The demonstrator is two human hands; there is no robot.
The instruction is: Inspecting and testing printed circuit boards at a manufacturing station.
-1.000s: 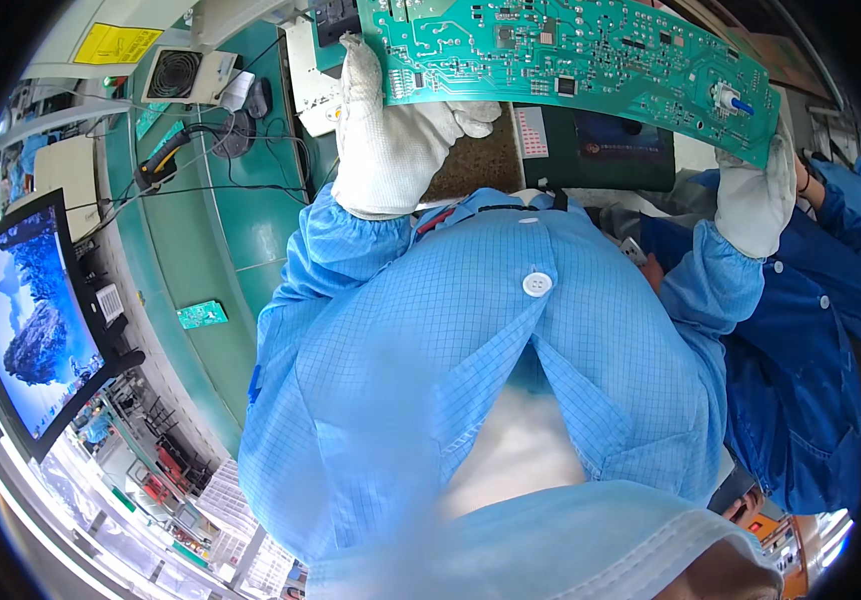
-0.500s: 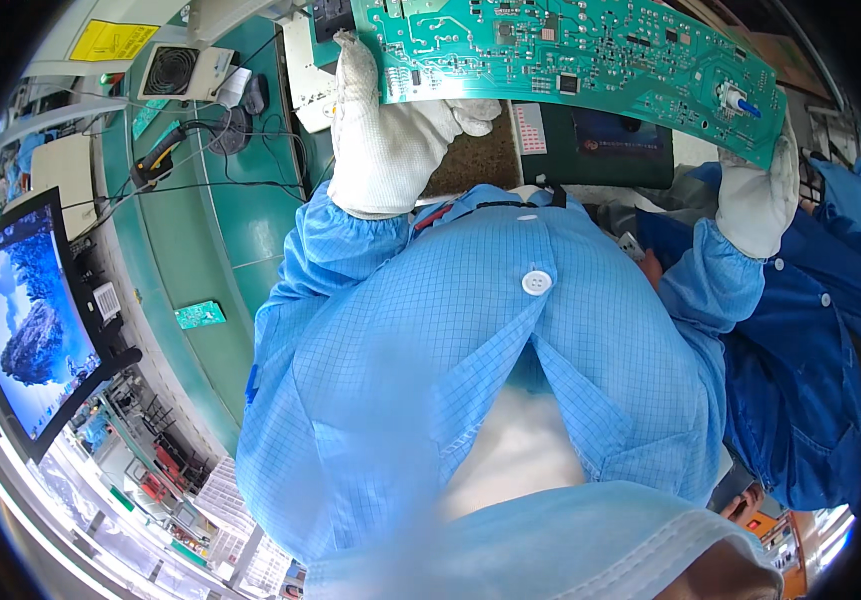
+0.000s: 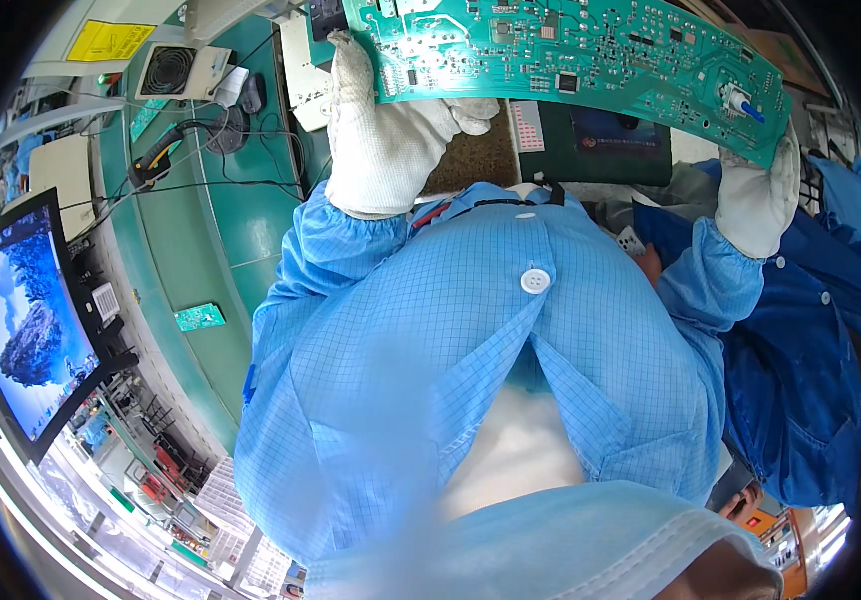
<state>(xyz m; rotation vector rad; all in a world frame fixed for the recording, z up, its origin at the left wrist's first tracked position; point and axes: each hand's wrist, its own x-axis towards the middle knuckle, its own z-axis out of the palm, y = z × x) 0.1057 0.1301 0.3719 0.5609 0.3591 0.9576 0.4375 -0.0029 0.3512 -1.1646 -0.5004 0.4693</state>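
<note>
Left hand (image 3: 382, 140), white-gloved, pinching the left end of a long green circuit board (image 3: 570, 55), thumb over its lower edge. Board held up above the green workbench (image 3: 200, 250), stretching rightward. Right hand (image 3: 758, 195) gripping its far right end from below.

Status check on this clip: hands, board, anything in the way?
Left hand and right hand, both gloved, grip the long green circuit board at opposite ends. Board held up, off the green bench. Nothing blocking.
</note>
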